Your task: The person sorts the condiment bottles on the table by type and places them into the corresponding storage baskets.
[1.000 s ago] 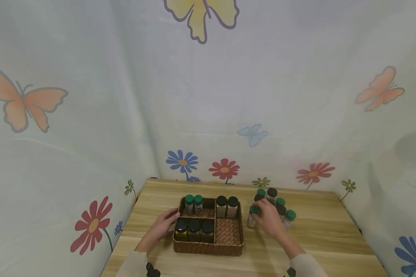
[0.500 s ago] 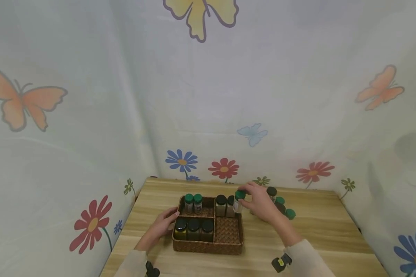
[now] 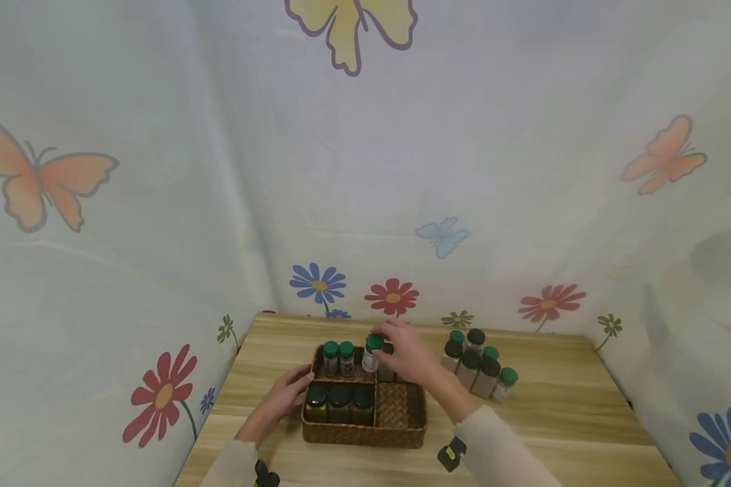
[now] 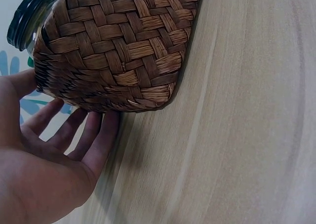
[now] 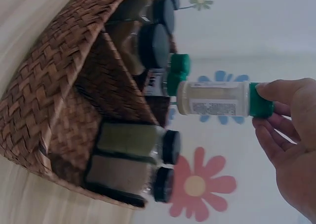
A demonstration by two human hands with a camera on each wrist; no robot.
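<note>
My right hand [image 3: 405, 355] pinches a small spice jar [image 5: 215, 98] by its green cap, thumb on one side and fingers on the other. In the head view the spice jar [image 3: 370, 358] hangs above the back left compartment of a woven basket [image 3: 365, 435]. Two other green-capped jars [image 3: 338, 358] stand in that compartment. My left hand [image 4: 54, 155] rests against the basket's left side, fingers extended along the outer wall and thumb at the rim. Several dark-lidded jars [image 3: 340, 406] fill the front left compartment.
Two black-capped jars [image 5: 133, 159] stand in the right compartment, partly hidden by my right hand in the head view. Right of the basket, a group of several black- and green-capped jars [image 3: 478, 365] stands on the wooden table [image 3: 560, 406]. A printed curtain [image 3: 524, 237] surrounds the table.
My right hand took a green-capped spice jar from the group on the right, lifted it and carried it leftward over the basket. The left hand stays at the basket's side.
</note>
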